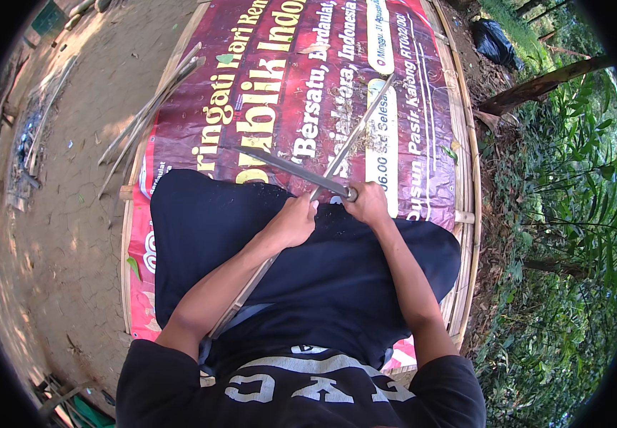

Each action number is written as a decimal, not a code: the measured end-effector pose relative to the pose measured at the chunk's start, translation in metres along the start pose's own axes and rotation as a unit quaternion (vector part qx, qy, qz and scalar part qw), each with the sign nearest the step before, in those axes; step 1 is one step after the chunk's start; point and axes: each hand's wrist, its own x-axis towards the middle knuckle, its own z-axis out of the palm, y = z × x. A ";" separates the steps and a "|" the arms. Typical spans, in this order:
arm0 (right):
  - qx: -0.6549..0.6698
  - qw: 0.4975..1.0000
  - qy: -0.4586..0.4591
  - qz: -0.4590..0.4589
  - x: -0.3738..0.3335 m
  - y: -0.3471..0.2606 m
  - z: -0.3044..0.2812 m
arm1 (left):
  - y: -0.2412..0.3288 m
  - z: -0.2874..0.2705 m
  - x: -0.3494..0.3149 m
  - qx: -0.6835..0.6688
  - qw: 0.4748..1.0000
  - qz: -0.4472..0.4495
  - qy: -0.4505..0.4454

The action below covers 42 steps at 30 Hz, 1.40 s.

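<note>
My left hand (296,221) is closed around a long thin bamboo strip (360,131). The strip slants from under my left forearm up to the far right, over the banner. In my right hand (368,205) is the handle of a machete (296,169), its grey blade pointing to the far left. The blade crosses the strip just beyond my left hand and appears to touch it. Both hands are close together above the dark cloth (230,214) over my lap. Fine shavings lie scattered on the banner near the strip.
A red printed banner (437,143) covers the bamboo platform (465,214) I sit on. Several cut strips (153,100) lie over its left edge. Bare ground (73,264) is on the left; plants (565,299), a leaning trunk (544,84) and a black plastic bag (494,43) are on the right.
</note>
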 end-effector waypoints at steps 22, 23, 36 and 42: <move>-0.001 0.999 0.045 -0.025 -0.001 -0.013 -0.004 | -0.005 0.002 0.006 0.003 1.000 0.021 -0.020; -0.011 0.998 0.038 -0.047 -0.001 -0.025 -0.006 | -0.006 0.004 0.003 -0.003 1.000 0.015 -0.017; 0.008 1.000 0.014 -0.018 -0.002 -0.009 -0.002 | -0.001 0.005 0.004 0.001 1.000 0.025 -0.007; -0.016 0.989 0.047 0.142 0.020 0.043 -0.020 | 0.017 -0.008 0.000 -0.018 0.999 -0.022 -0.041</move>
